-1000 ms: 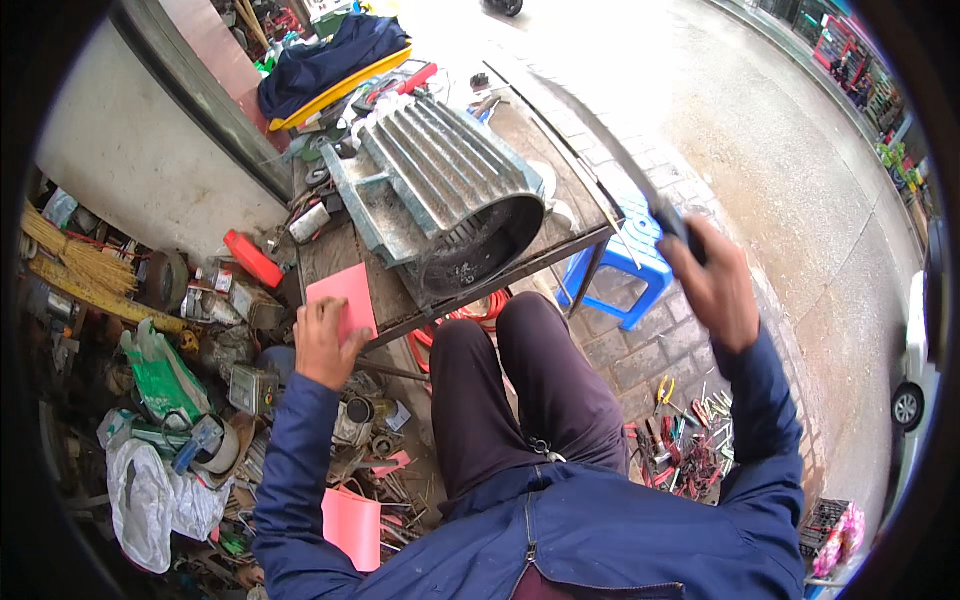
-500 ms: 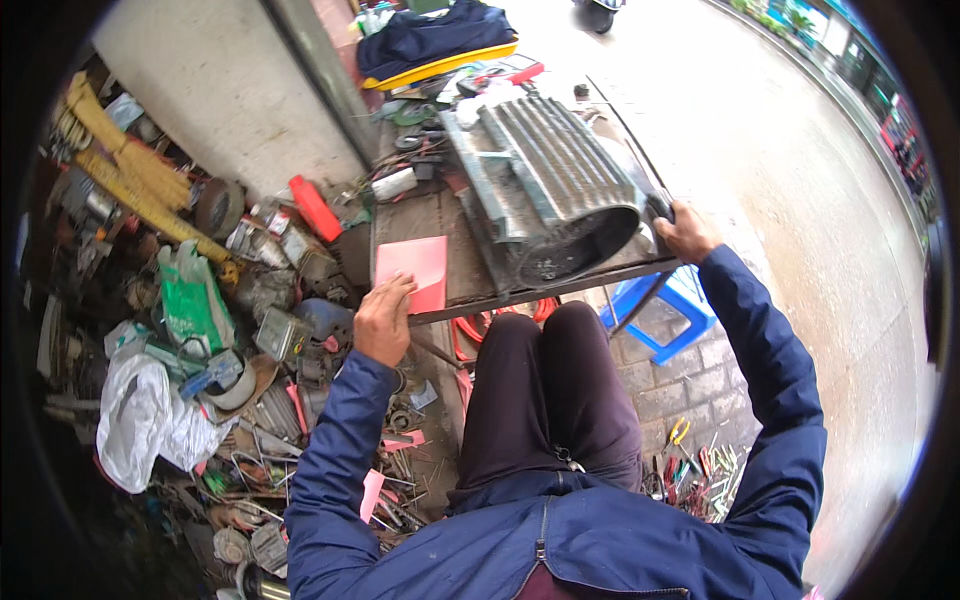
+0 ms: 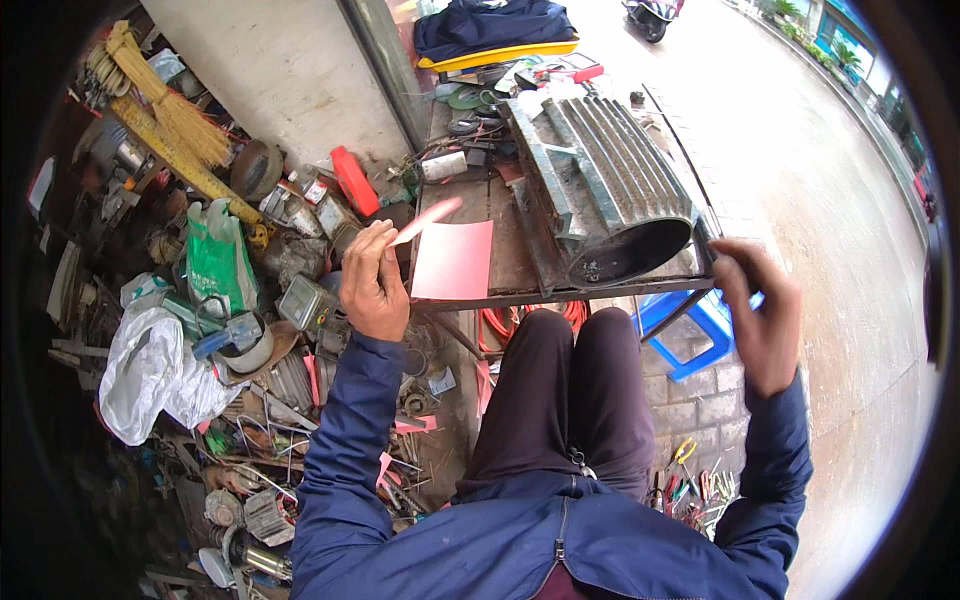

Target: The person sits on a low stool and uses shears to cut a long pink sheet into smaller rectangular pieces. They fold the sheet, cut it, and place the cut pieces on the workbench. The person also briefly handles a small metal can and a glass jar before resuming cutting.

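Observation:
My left hand [image 3: 374, 282] pinches a pink piece of paper [image 3: 428, 219] between thumb and fingers, raised and tilted above the bench's near left corner. Below it a pink sheet [image 3: 455, 262] lies flat on the wooden bench [image 3: 508, 268]. Whether the two pieces are joined at a fold, I cannot tell. To their right rests a ribbed grey metal motor housing [image 3: 625, 165], its round dark open end [image 3: 630, 252] toward me. My right hand [image 3: 760, 310] hovers off the bench's near right corner, thumb toward the edge. Its fingers are blurred by motion.
A blue plastic stool [image 3: 690, 335] stands under the bench's right side. Parts, a white sack [image 3: 140, 380] and a green bag [image 3: 215, 260] crowd the floor at left. Behind the housing lie tools and a dark blue bag [image 3: 492, 30]. A scooter [image 3: 652, 18] is on the road.
My left hand has lifted pink paper off the bench, uncovering the flat sheet. My right hand has left the dark object beside the housing and come nearer to me.

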Demonstrator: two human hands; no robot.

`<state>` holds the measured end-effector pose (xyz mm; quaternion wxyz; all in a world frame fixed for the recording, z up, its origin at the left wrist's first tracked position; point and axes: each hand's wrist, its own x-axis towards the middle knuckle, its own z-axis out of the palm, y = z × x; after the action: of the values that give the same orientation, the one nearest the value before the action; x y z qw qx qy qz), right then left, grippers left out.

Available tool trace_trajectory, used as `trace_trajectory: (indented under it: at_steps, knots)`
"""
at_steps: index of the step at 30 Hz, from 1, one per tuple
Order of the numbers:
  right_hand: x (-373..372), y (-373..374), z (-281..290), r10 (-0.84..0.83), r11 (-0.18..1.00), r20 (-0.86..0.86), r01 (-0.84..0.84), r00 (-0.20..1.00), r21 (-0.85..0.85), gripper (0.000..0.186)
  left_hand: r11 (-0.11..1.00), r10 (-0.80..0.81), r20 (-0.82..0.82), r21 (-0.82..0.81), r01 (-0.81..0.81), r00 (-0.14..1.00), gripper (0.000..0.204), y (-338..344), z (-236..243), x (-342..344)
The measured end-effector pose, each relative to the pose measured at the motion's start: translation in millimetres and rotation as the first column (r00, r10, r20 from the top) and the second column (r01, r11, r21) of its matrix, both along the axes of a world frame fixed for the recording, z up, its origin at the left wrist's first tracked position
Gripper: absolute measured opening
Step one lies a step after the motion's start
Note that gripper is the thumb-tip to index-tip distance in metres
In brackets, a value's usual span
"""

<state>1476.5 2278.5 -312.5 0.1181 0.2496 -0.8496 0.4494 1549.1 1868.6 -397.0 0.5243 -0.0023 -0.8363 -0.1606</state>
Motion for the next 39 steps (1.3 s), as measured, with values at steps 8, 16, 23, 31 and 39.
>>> trace_trajectory:
  at_steps: [8,16,23,31,39]
  knots:
    - [73,-128,-49,0.630,0.747,0.025,-0.597,0.776,-0.293,0.071,0.945,-0.290,0.168,-0.105,0.309,0.942,0.031,72,10,71]
    - [90,-105,-105,0.459,0.873,0.015,-0.448,0.888,-0.194,0.036,0.889,-0.432,0.216,0.266,0.373,0.876,0.032,109,-34,91]
    - [110,-66,-116,0.433,0.732,0.282,-0.151,0.856,-0.664,0.016,-0.168,-0.745,-0.326,0.936,0.309,0.582,0.061,135,-60,95]
    - [123,-54,-131,0.416,0.670,0.451,0.070,0.790,-0.739,0.013,0.137,-0.765,-0.119,0.931,0.340,0.633,0.015,166,-59,76]
    - [101,-50,-144,0.288,0.534,0.438,0.237,0.851,-0.812,0.010,0.324,-0.716,-0.044,0.863,0.388,0.696,0.004,194,-60,51]
